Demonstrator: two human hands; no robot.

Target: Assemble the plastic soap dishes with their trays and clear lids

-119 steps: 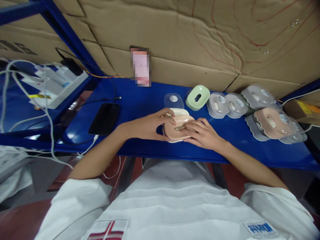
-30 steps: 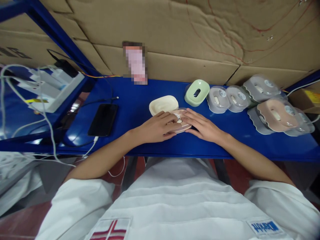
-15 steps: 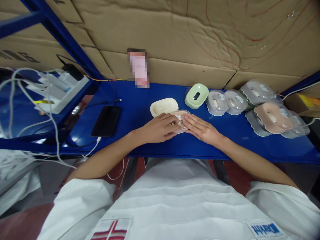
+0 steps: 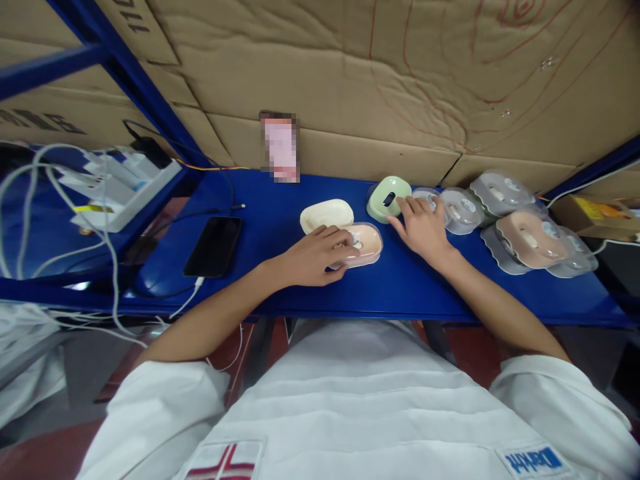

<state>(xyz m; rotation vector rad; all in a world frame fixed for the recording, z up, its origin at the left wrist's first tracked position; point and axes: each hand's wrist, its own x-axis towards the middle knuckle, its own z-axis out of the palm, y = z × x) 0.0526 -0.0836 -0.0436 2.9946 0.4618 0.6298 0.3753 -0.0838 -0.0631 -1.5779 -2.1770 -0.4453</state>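
A small oval pink soap box (image 4: 369, 241) with a clear lid lies on the blue table. My left hand (image 4: 316, 259) grips its left end, fingers curled over the lid and thumb on the near side. Behind it is a cream oval dish (image 4: 325, 213), uncovered. My right hand (image 4: 424, 225) is apart from the pink box, fingers spread, between a green soap box (image 4: 389, 199) and the clear-lidded grey boxes (image 4: 463, 212). Its thumb is close to the green box; whether it touches is unclear. The hand partly covers the nearest grey box.
More lidded boxes, grey and pink (image 4: 533, 240), are stacked at the right by a cardboard carton (image 4: 600, 217). A black phone (image 4: 214, 247) with a white cable lies left. Another phone (image 4: 281, 148), pixelated, leans on the cardboard wall. White cables and a power strip (image 4: 130, 197) fill the far left.
My right hand has let go of the pink box's right end and moved right and away from me, over the grey boxes. My left hand stays on the pink box. The view has shifted slightly.
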